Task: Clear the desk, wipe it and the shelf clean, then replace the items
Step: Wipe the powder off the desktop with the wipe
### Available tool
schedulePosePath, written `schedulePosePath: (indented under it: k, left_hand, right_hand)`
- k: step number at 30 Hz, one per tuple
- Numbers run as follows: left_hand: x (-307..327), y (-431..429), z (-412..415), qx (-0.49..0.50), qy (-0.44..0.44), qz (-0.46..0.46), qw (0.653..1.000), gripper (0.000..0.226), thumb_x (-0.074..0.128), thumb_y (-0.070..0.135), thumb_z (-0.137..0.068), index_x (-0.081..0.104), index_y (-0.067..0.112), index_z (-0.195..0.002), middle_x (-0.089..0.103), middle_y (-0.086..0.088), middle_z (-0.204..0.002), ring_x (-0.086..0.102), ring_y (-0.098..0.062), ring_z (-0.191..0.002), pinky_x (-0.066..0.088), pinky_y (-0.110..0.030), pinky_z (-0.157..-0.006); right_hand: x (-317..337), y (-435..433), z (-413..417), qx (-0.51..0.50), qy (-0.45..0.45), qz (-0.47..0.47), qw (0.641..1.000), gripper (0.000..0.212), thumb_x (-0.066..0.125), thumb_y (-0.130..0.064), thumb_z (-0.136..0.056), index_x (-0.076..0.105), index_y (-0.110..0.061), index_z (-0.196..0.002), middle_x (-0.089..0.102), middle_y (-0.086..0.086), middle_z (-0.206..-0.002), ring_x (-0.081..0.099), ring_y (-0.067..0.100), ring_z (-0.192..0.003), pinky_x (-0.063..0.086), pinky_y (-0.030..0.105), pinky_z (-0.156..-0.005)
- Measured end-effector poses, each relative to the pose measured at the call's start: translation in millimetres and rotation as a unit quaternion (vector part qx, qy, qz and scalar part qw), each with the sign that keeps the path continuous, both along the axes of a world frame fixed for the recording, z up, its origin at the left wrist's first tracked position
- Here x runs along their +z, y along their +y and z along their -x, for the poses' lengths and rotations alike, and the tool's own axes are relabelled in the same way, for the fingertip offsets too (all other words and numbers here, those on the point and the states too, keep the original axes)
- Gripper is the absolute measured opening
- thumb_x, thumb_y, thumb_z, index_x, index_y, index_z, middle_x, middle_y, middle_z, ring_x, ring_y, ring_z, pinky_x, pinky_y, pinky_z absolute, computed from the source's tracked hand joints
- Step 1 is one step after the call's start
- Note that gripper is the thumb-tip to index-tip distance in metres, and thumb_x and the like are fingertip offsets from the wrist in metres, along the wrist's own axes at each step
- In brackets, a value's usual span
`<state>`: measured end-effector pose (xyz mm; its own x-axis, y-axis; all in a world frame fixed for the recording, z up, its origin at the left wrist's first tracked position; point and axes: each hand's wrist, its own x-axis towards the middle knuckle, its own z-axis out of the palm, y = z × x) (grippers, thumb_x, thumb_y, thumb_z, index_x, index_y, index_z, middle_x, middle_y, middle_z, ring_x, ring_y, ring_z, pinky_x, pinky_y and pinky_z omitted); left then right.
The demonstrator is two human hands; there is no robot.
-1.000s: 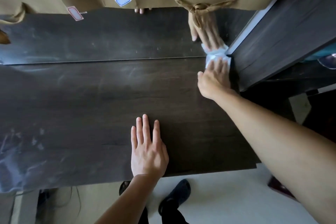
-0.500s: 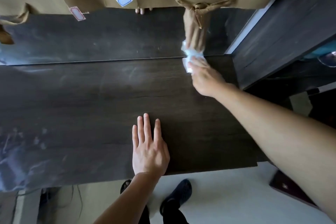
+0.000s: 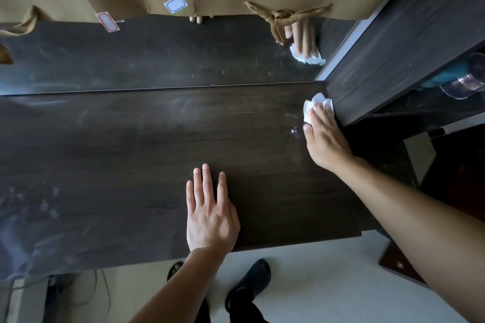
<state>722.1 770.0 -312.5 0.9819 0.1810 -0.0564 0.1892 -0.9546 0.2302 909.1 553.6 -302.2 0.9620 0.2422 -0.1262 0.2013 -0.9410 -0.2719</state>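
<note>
Just beside the shelf [image 3: 393,47], at the right end of the desk [image 3: 118,152], the wadded white wipe [image 3: 316,107] lay under the right hand [image 3: 325,141], whose straight fingers pointed away from the person. The left hand [image 3: 210,215] lay flat, holding nothing.

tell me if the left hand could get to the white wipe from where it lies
Probably yes: the left hand lies flat on the desk, with nothing between it and the wipe. But the right hand presses on it beside the shelf.
</note>
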Motion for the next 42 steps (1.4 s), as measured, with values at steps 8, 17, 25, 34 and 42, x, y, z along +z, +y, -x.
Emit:
schedulePosePath:
  k: [8, 17, 25, 34, 42]
  left_hand:
    - [-0.1, 0.1, 0.5, 0.0, -0.001, 0.004, 1.0, 0.055, 0.03, 0.026, -0.089, 0.045, 0.004, -0.137, 0.026, -0.026, -0.151, 0.018, -0.04, -0.143, 0.016, -0.051, -0.116]
    - [-2.3, 0.2, 0.6, 0.0, -0.01, 0.002, 1.0, 0.054, 0.033, 0.024, -0.089, 0.045, 0.004, -0.137, 0.027, -0.026, -0.151, 0.018, -0.04, -0.143, 0.015, -0.051, -0.116]
    - [-0.1, -0.4, 0.1, 0.0, -0.001, 0.0, 1.0, 0.055, 0.032, 0.025, -0.089, 0.044, 0.004, -0.138, 0.026, -0.026, -0.151, 0.017, -0.04, -0.143, 0.015, -0.05, -0.116]
    - [-1.9, -0.3, 0.7, 0.006, -0.013, -0.003, 1.0, 0.055, 0.032, 0.024, -0.088, 0.045, 0.003, -0.137, 0.028, -0.026, -0.151, 0.02, -0.041, -0.142, 0.015, -0.05, -0.116]
    - [-0.9, -1.6, -1.4, 0.012, -0.014, -0.008, 1.0, 0.054, 0.031, 0.024, -0.089, 0.046, 0.004, -0.137, 0.029, -0.026, -0.15, 0.02, -0.04, -0.142, 0.014, -0.049, -0.116]
  right_hand:
    - [5.8, -4.1, 100.0, 0.166, 0.009, 0.015, 0.986, 0.063, 0.028, -0.042, -0.097, 0.026, -0.002, -0.146, 0.018, 0.013, -0.156, 0.008, 0.023, -0.146, 0.011, 0.037, -0.119]
    - [6.2, 39.5, 26.2, 0.091, 0.031, 0.072, 0.993, 0.075, 0.018, -0.055, -0.096, 0.005, -0.004, -0.15, -0.004, 0.013, -0.158, -0.012, 0.024, -0.145, -0.006, 0.036, -0.119]
    - [4.8, 7.2, 30.0, 0.156, -0.024, 0.07, 0.985, 0.078, 0.011, -0.061, -0.095, 0.017, -0.004, -0.148, 0.012, 0.013, -0.158, 0.003, 0.025, -0.146, 0.0, 0.032, -0.119]
    - [-2.3, 54.0, 79.1, 0.263, -0.017, 0.036, 0.964, 0.064, 0.026, -0.045, -0.098, 0.02, -0.007, -0.149, 0.012, 0.012, -0.158, 0.0, 0.027, -0.147, 0.008, 0.042, -0.119]
    - [-6.2, 9.1, 5.5, 0.057, -0.004, 0.087, 0.995, 0.074, 0.017, -0.056, -0.093, 0.014, -0.009, -0.15, 0.007, 0.015, -0.158, -0.001, 0.031, -0.146, 0.005, 0.043, -0.119]
